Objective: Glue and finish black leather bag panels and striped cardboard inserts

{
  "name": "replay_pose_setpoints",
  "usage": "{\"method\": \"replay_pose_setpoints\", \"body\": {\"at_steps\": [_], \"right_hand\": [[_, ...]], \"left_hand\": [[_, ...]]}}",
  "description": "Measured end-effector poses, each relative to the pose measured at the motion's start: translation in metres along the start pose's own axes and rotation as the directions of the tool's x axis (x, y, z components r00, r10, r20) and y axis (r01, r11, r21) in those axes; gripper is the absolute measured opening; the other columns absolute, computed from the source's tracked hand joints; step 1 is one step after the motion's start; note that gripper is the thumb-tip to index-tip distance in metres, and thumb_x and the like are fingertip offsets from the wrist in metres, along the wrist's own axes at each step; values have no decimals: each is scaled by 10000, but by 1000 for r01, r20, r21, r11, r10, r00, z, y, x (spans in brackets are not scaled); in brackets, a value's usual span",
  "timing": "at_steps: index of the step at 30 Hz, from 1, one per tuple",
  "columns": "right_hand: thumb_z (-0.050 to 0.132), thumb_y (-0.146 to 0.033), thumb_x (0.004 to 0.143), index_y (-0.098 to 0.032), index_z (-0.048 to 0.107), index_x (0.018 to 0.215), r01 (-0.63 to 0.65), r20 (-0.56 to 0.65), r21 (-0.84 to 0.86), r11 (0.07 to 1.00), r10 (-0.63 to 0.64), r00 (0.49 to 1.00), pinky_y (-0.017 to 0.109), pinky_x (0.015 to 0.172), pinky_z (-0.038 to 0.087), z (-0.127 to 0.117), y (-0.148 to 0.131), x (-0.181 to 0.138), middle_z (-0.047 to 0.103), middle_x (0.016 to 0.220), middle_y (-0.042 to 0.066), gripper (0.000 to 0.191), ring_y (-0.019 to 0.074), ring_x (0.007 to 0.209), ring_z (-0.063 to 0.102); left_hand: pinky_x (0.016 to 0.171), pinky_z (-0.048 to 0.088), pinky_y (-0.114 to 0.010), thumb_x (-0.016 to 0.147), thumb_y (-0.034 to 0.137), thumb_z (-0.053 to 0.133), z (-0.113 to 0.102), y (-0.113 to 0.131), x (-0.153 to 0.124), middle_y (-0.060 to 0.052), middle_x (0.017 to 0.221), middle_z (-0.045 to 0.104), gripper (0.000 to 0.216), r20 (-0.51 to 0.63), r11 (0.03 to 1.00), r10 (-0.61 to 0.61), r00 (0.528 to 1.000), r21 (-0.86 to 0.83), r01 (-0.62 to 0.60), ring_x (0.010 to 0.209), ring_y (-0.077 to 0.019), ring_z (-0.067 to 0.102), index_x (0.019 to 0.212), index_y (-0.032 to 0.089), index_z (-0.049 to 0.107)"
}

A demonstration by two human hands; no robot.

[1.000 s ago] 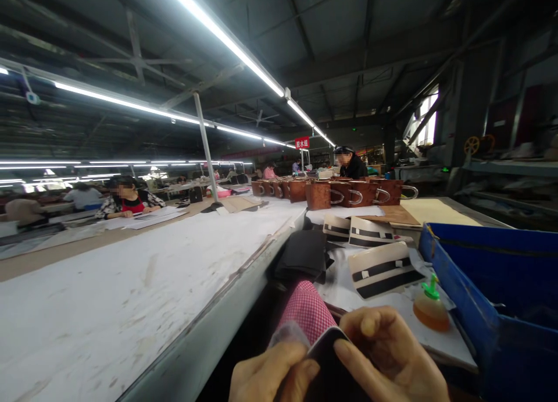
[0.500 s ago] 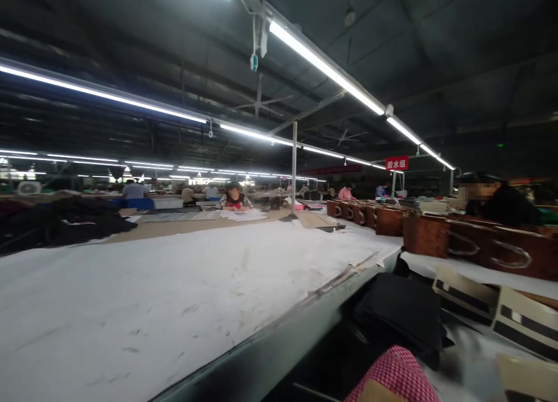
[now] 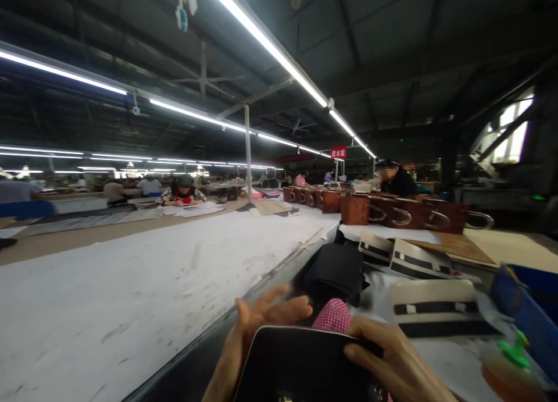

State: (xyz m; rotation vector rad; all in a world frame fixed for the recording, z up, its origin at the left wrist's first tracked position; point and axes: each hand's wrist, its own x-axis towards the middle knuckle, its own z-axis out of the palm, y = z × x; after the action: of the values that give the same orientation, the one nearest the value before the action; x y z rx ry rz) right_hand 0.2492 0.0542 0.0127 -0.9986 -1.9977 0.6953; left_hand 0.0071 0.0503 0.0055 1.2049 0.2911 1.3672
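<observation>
Since half a second ago your view has dropped back down, so both hands and a flat black leather panel with rounded corners (image 3: 300, 364) show again at the bottom edge. Your left hand (image 3: 255, 326) sits behind the panel's left edge with fingers spread wide and loose, touching it at most with the palm; whether it grips, you cannot tell. Your right hand (image 3: 394, 361) lies over the panel's upper right corner, fingers curled on it and holding it up in front of you.

Just behind the panel a pink-and-white checked cloth (image 3: 333, 316) peeks out, and beyond that lies a folded black fabric stack (image 3: 335, 271). To the left runs a long white-covered worktable (image 3: 152, 280), scuffed and smudged, with a grey metal edge. To the right lie three cream pieces with black stripes (image 3: 431, 309), a blue plastic bin (image 3: 529, 300) and an orange bottle with a green cap (image 3: 510, 367), blurred. Farther back stands a row of brown leather bags with silver handles (image 3: 392, 211). Other people sit at the far tables under long strip lights (image 3: 270, 44) in a dark-roofed hall.
</observation>
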Motion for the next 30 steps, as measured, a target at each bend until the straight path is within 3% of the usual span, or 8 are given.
{"method": "replay_pose_setpoints", "body": {"at_steps": [3,6,12,17,21,23,26,30], "right_hand": [[603,-396,894,-232,614,705,-41,-50,-115,993,35,998,264,635,384,-4,-1,-4,640,718,-17,250,171,691,575],[571,-370,902,-225,622,731,-115,-9,-164,980,115,993,276,659,394,-3,6,-9,657,739,-12,231,179,717,594],[561,-370,935,-234,630,788,-163,53,-227,960,179,982,283,684,425,-4,24,-17,674,789,-19,212,171,752,614],[627,-369,939,-308,666,1015,76,5,-231,970,-77,997,258,721,479,18,23,-22,704,910,-45,105,155,826,666],[636,-304,934,-278,669,949,233,-196,-272,934,-291,937,230,613,464,28,16,-20,683,810,-41,45,129,679,645],[658,-312,913,-271,679,859,211,-295,-195,958,-262,919,215,600,455,19,11,-15,666,740,-49,70,121,639,620],[719,-423,843,-248,685,763,84,-427,34,996,-61,902,217,581,440,4,4,-5,637,676,-35,195,131,624,582],[763,-587,743,-211,681,801,12,-436,469,883,219,873,231,558,431,7,-2,10,631,707,-1,389,147,638,547]], "left_hand": [[1004,532,-403,850,745,531,-12,-1,-25,-80,1234,734,652,-67,992,-108,992,-79,103,1135,-277,691,1284,276,663],[794,562,-242,810,503,763,-18,-6,-34,-24,1052,752,564,-171,935,-174,970,280,218,924,-195,709,1301,262,625],[709,487,-243,878,494,665,-15,-10,-23,8,853,650,335,-232,776,-169,958,568,275,794,-166,590,1068,218,680],[683,462,-249,926,426,596,2,-12,-17,27,750,603,268,-294,718,-143,945,626,303,735,-151,538,809,186,618],[606,448,-220,912,470,627,6,-8,-14,23,714,621,323,-342,744,-110,933,594,305,666,-129,547,766,182,615],[608,474,-212,857,526,693,0,-4,-16,4,751,671,334,-297,850,-125,947,459,256,689,-141,614,870,193,670],[849,551,-305,655,601,839,-12,-3,-25,-51,1043,746,601,-209,975,-86,974,185,126,977,-249,703,1131,263,695],[997,528,-450,371,737,871,-28,-19,-43,-79,1077,768,764,-348,962,-99,932,206,179,1221,-433,605,968,270,779]]}}
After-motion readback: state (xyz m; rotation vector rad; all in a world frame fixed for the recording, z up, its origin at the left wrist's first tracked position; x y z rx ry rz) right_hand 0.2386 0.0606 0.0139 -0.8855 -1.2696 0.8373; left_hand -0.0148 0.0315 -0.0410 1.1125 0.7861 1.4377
